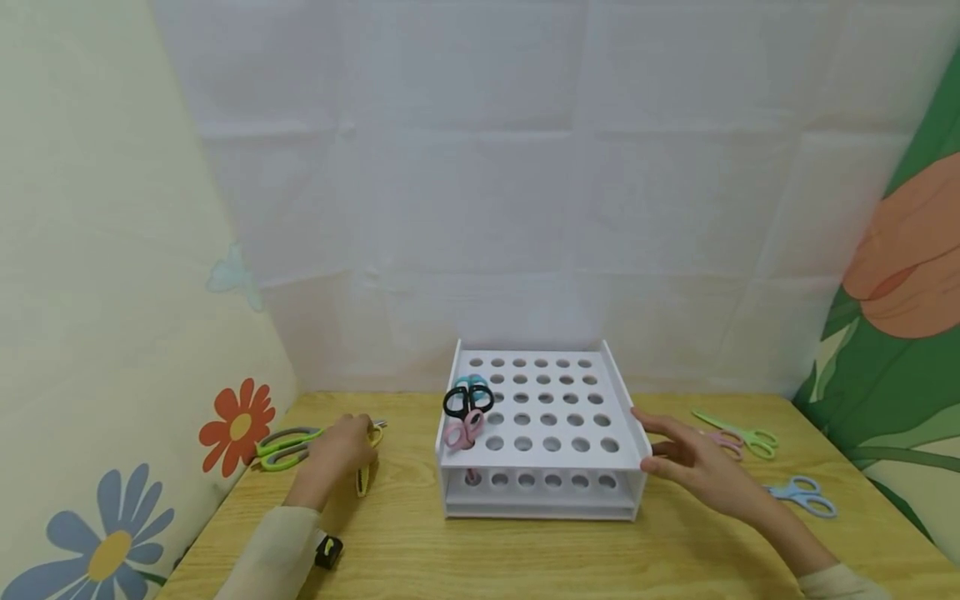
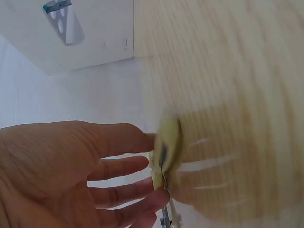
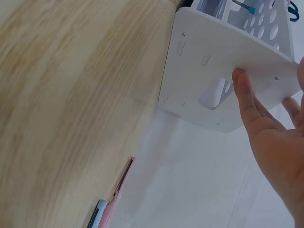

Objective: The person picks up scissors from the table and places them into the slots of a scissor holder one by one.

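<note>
My left hand (image 1: 341,450) pinches yellow-handled scissors (image 2: 168,142) close over the table, the thumb and fingertips at the handle. The metal blades point down past the fingers in the left wrist view. My right hand (image 1: 701,467) rests against the right side wall of a white two-tier rack (image 1: 551,511), its fingers extended along the panel (image 3: 213,61). Round holes fill the rack's upper shelf. In its left column stand black-handled scissors (image 1: 467,402), pink-handled scissors (image 1: 465,429) and teal-handled scissors (image 1: 472,380), overlapping one another.
Green-and-grey-handled scissors (image 1: 281,450) lie by my left hand. Right of the rack are green scissors (image 1: 753,440), pink scissors (image 1: 727,443) and blue scissors (image 1: 806,497) on the wooden table (image 1: 510,558). A small black object (image 1: 328,552) shows beside my left wrist. A white cloth hangs behind.
</note>
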`<state>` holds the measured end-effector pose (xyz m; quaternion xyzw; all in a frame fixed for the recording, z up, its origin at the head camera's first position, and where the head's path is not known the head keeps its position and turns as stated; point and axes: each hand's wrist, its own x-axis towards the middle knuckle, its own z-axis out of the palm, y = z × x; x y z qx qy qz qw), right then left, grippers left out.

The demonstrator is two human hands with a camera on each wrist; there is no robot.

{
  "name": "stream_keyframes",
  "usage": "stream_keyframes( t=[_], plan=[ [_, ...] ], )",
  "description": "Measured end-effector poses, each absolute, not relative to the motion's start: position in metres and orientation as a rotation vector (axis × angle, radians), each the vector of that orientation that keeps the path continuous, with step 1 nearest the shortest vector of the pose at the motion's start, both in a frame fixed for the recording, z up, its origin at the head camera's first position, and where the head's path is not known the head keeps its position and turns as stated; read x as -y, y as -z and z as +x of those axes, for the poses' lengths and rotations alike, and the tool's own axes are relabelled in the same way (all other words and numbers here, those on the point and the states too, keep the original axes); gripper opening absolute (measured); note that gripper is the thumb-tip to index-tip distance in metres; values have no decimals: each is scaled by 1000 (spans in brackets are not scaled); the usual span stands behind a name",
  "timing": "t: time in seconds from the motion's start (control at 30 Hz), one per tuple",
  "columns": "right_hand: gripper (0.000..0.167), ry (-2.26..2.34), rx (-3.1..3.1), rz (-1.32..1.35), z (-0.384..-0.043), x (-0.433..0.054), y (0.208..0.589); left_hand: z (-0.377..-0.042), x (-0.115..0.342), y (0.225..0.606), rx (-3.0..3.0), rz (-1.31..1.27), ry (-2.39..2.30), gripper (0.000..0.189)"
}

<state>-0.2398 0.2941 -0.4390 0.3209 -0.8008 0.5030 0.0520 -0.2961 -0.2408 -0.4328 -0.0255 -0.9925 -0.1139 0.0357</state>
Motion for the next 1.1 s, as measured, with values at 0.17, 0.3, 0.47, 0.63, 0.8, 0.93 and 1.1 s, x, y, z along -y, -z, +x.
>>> stream_keyframes(
  t=[0.17, 0.3, 0.47, 0.63, 0.8, 0.93, 1.1],
  plan=[
    [59, -1526, 2430, 993, -239, -295, 438, -295, 237, 430, 3041, -138, 332, 36],
    [59, -1545, 2410, 1019, -239, -296, 439, -296, 237, 430, 3042, -144, 321, 34],
    [58, -1591, 2391, 1048, -239, -296, 440, -301, 240, 434, 3049, -114, 387, 27],
    [58, -1591, 2394, 1046, -239, -297, 439, -302, 241, 434, 3063, -97, 419, 27],
    [58, -1594, 2392, 1046, -240, -296, 439, -300, 239, 433, 3040, -119, 401, 26],
    [59, -1592, 2394, 1037, -240, -296, 439, -299, 238, 433, 3018, -129, 430, 29],
    [59, -1578, 2413, 1011, -240, -295, 441, -301, 239, 433, 3000, -159, 447, 33]
  ],
)
